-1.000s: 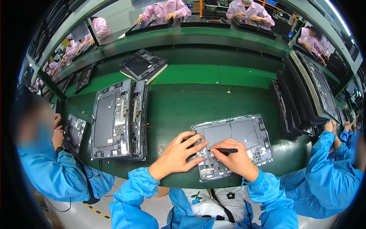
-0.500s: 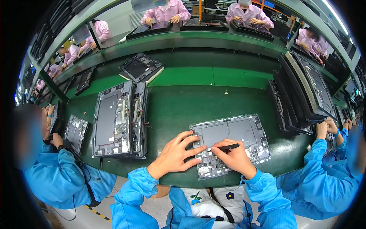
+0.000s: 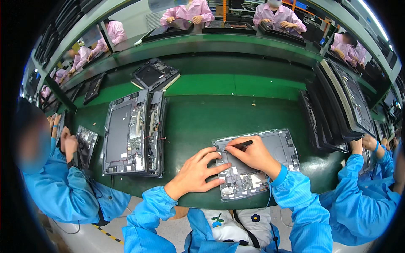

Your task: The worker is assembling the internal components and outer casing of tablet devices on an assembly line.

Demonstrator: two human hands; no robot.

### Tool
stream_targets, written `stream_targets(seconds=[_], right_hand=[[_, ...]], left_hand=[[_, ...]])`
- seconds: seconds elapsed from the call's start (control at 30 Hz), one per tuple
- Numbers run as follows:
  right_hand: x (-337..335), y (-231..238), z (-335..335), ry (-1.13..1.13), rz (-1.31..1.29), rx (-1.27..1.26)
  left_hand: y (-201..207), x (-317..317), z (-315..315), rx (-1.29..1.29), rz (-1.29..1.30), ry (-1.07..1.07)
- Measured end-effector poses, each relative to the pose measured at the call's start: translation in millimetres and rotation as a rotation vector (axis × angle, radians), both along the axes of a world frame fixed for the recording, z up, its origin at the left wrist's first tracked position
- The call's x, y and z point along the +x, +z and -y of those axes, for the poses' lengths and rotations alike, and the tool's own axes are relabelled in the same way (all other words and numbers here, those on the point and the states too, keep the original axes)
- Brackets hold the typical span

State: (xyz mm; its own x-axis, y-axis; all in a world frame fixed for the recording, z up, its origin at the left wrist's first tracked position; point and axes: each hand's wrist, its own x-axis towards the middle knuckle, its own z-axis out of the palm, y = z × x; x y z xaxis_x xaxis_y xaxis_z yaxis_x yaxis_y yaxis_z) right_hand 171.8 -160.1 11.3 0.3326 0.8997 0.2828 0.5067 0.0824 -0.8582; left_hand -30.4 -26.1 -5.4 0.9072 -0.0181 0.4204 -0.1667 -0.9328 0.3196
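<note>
An opened tablet-like device (image 3: 276, 145) with bare circuit boards and grey panels lies flat on the green table before me. My left hand (image 3: 196, 172) rests with fingers spread over its left edge. In my right hand (image 3: 253, 154) a slim black pen-shaped tool (image 3: 242, 145) is pinched, its tip pointing down at the upper left part of the device. Whether the tip touches is hidden by my fingers.
Stacked opened devices (image 3: 126, 133) stand to the left; another tall stack (image 3: 337, 101) leans at the right. Farther back lies a device on a pale pad (image 3: 156, 74). Co-workers in blue sleeves (image 3: 69, 192) sit on both sides; others in pink work across the bench.
My right hand with the black tool has moved up and slightly left over the device, uncovering its lower circuit board. The left hand stays nearly in place.
</note>
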Motion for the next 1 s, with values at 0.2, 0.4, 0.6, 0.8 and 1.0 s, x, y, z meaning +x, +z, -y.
stream_targets(seconds=[0.2,0.4,0.6,0.8,1.0], right_hand=[[-0.4,0.5,2.4,0.001,-0.039,-0.016],[-1.5,1.0,1.7,-0.001,0.075,-0.014],[0.8,-1.6,2.6,0.021,0.027,-0.002],[2.2,-3.5,1.4,0.029,0.088,0.014],[2.0,-0.2,1.5,0.025,0.089,-0.024]], left_hand=[[-0.6,-1.7,0.9,-0.002,0.003,0.01],[1.7,-1.6,1.9,0.0,-0.007,0.017],[-1.3,-0.9,1.4,-0.013,-0.007,0.005],[-0.7,-0.2,0.8,-0.009,0.0,0.007],[-0.5,-0.4,1.2,-0.015,0.002,0.008]])
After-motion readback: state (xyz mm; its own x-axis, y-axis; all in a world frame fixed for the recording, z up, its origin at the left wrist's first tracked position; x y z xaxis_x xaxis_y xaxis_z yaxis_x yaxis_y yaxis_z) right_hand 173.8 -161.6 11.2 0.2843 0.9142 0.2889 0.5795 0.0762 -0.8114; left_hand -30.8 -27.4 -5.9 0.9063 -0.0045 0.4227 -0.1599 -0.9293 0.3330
